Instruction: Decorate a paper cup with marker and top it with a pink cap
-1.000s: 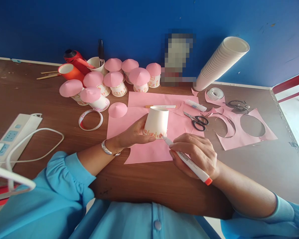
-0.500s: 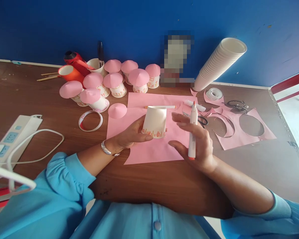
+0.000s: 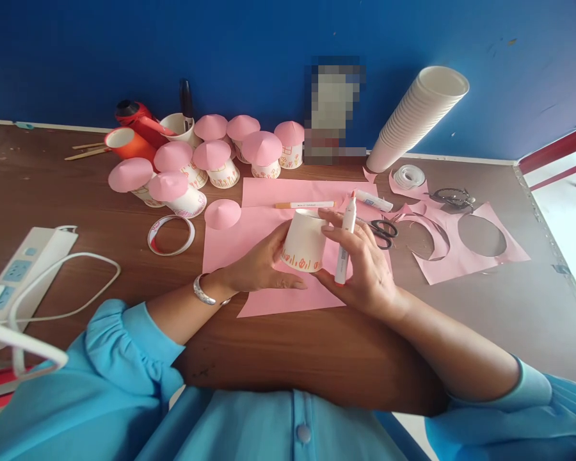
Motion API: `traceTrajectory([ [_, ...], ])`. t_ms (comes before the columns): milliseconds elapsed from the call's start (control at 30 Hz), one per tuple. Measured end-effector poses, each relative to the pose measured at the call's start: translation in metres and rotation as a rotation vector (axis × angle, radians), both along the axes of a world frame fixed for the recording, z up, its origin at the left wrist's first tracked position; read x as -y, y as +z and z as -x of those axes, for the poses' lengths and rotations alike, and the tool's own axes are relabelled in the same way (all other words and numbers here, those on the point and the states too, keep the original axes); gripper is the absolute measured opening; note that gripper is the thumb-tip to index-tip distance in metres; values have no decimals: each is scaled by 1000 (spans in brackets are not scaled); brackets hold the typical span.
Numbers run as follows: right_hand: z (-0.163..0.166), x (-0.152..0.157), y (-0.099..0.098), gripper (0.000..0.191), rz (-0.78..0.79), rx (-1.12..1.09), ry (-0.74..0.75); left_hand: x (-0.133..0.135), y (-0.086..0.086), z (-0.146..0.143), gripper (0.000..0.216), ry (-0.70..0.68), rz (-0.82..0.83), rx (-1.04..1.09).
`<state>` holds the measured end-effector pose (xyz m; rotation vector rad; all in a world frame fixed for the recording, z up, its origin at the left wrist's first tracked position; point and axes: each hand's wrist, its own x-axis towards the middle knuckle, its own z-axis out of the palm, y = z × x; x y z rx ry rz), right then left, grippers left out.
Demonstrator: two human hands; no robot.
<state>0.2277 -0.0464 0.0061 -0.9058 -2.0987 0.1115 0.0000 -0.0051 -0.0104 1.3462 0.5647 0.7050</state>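
Note:
An upturned white paper cup (image 3: 303, 240), with orange and yellow-green drawings along its lower edge, is between my hands over a pink paper sheet (image 3: 288, 298). My left hand (image 3: 266, 259) holds it from the left, fingers partly hidden behind it, thumb stretched out below the drawn edge. In my right hand (image 3: 360, 262) an uncapped orange marker (image 3: 344, 240) is tucked between the fingers, tip pointing up. The fingertips and thumb of that hand touch the cup's right side. Behind the cup lies another marker (image 3: 304, 205), and black-handled scissors (image 3: 383, 234) are just beyond my right hand.
Several decorated cups with pink cone roofs (image 3: 212, 155) stand at the back left. A loose pink cone (image 3: 223, 214) and a tape roll (image 3: 171, 235) are nearer. Stacked cups (image 3: 415, 121) lean on the blue wall. Paper offcuts (image 3: 470, 256) lie right, a power strip (image 3: 33, 269) left.
My right hand has moved left with the marker and now touches the cup. The cup has turned and shifted slightly right, and my left thumb has come off its front.

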Motion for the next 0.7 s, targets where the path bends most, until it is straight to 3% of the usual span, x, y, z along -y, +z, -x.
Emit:
traceTrajectory([
  [300, 0, 1, -1, 77, -17, -5, 36, 0, 0, 1, 86, 60, 16, -71],
  [467, -7, 6, 6, 61, -118, -121, 45, -2, 7, 3, 83, 108, 67, -85],
  [700, -9, 16, 25, 31, -143, -30, 54, -3, 1, 5, 72, 123, 52, -54],
])
